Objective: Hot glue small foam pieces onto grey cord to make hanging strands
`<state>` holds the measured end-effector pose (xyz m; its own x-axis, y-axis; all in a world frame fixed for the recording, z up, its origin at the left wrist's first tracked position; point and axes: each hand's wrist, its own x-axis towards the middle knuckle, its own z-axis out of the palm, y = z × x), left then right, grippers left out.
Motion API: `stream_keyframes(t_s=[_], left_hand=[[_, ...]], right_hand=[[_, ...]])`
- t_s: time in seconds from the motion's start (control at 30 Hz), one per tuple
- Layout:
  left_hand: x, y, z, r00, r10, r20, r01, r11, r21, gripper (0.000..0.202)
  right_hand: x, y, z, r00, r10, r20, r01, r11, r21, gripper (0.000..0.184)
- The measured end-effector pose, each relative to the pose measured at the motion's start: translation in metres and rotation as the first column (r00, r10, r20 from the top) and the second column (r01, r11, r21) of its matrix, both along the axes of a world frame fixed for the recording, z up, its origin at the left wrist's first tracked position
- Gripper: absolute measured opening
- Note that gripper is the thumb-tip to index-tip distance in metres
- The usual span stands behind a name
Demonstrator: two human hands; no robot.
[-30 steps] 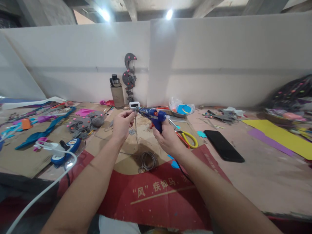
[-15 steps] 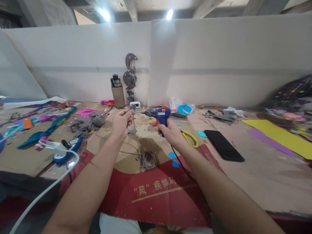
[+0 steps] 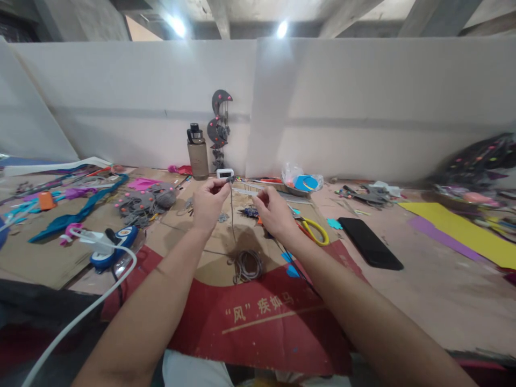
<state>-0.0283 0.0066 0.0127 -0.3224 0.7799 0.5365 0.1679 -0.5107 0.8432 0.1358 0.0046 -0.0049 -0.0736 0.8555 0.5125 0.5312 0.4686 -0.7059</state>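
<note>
Thumb and fingertips of my left hand (image 3: 209, 204) pinch a small dark grey piece (image 3: 231, 179) at the top of a grey cord (image 3: 233, 215). The cord hangs down toward a loose coil of cord (image 3: 247, 266) on the cardboard. To the right, my right hand (image 3: 276, 212) is closed, thumb against the fingers. A pale thin strip (image 3: 245, 192) ends at its fingertips; whether it is held or lies behind cannot be told. Below that hand lies a blue glue gun (image 3: 250, 213), partly hidden by it. Yellow-handled pliers (image 3: 316, 231) rest beside my right wrist.
A bottle (image 3: 197, 153) stands at the back near a hanging grey moon ornament (image 3: 220, 129). Grey felt pieces (image 3: 147, 204) and a blue power strip (image 3: 115, 250) lie left. A black phone (image 3: 370, 243) and yellow sheet (image 3: 463, 226) lie right. A white cable (image 3: 97, 306) crosses the left front.
My right hand has let go of the glue gun, which now lies on the cardboard, and has moved close to my left hand. The left hand has shifted slightly right with the cord.
</note>
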Motion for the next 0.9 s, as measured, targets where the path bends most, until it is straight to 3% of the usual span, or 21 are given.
stream_keyframes(t_s=[0.1, 0.17, 0.23, 0.3, 0.43, 0.53, 0.9], left_hand=[[0.002, -0.006, 0.004, 0.994, 0.045, -0.103, -0.044, 0.999, 0.013, 0.012], [0.002, -0.008, 0.005, 0.993, 0.047, -0.113, -0.048, 0.999, -0.008, 0.011], [0.002, -0.008, 0.005, 0.992, 0.046, -0.115, -0.049, 0.998, -0.024, 0.012], [0.001, -0.005, 0.003, 0.992, 0.046, -0.121, -0.048, 0.999, -0.020, 0.012], [0.002, 0.000, -0.002, 0.998, -0.048, -0.026, 0.048, 0.999, -0.001, 0.013], [0.005, 0.003, -0.005, 0.991, -0.128, 0.040, 0.128, 0.992, -0.002, 0.014], [0.010, 0.003, -0.007, 0.963, -0.228, 0.145, 0.239, 0.969, -0.065, 0.015]], right_hand=[[-0.024, -0.002, 0.014, 0.895, 0.211, -0.393, -0.278, 0.953, -0.120, 0.027], [-0.038, -0.001, 0.018, 0.781, 0.264, -0.566, -0.429, 0.885, -0.179, 0.036], [-0.045, -0.001, 0.017, 0.719, 0.266, -0.642, -0.490, 0.849, -0.198, 0.039], [-0.047, 0.000, 0.015, 0.736, 0.246, -0.631, -0.442, 0.881, -0.172, 0.036], [-0.040, -0.002, 0.014, 0.850, 0.206, -0.485, -0.262, 0.964, -0.049, 0.016], [-0.035, -0.003, 0.017, 0.886, 0.183, -0.426, -0.204, 0.979, -0.005, 0.012], [-0.030, -0.002, 0.015, 0.913, 0.107, -0.394, -0.119, 0.993, -0.006, 0.021]])
